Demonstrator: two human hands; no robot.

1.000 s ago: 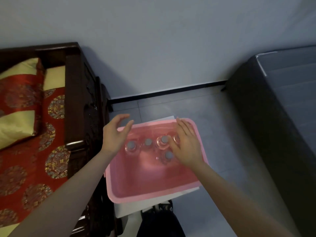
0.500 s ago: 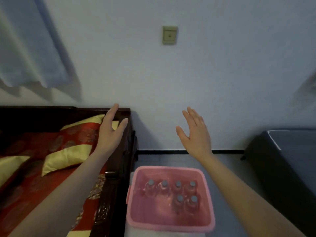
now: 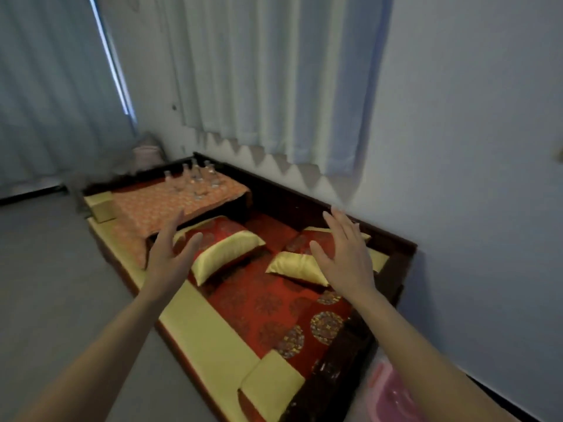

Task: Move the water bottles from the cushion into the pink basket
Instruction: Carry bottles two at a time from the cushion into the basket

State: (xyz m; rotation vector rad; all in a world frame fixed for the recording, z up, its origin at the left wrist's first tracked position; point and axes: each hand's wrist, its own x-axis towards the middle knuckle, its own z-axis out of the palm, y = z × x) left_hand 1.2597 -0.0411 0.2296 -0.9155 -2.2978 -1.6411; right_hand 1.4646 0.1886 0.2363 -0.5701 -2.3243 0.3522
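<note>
Reaching forward with nothing in them, both hands hover over the bench (image 3: 304, 197). The left hand (image 3: 170, 254) is spread wide with straight fingers, and the right hand (image 3: 347, 251) is just as wide, palm turned inward. Neither touches anything.

The basket (image 3: 393, 391) sits in the lower right of the frame, between the bench's dark wooden end and the wall (image 3: 472, 147). It is partly cut off by the right forearm and too blurred to tell what it holds.

The bottles (image 3: 196, 178) stand upright in a tight cluster in the upper left centre, on the cushion (image 3: 146, 205). They are near its far edge, close to the dark back rail and well apart from both hands and the basket. Blur makes their number uncertain.

Between the hands and the cushion lie two red-and-yellow pillows. The left pillow (image 3: 225, 251) is just beyond the left fingertips, and the right pillow (image 3: 292, 263) is partly under the right hand.

A yellow strip (image 3: 198, 324) borders the bench on the side of the floor (image 3: 45, 284), with a small yellow block (image 3: 103, 205) at its far end and another (image 3: 271, 388) at its near end. Open grey floor fills the left of the frame. The back rail runs along the wall under the curtain (image 3: 274, 86).
</note>
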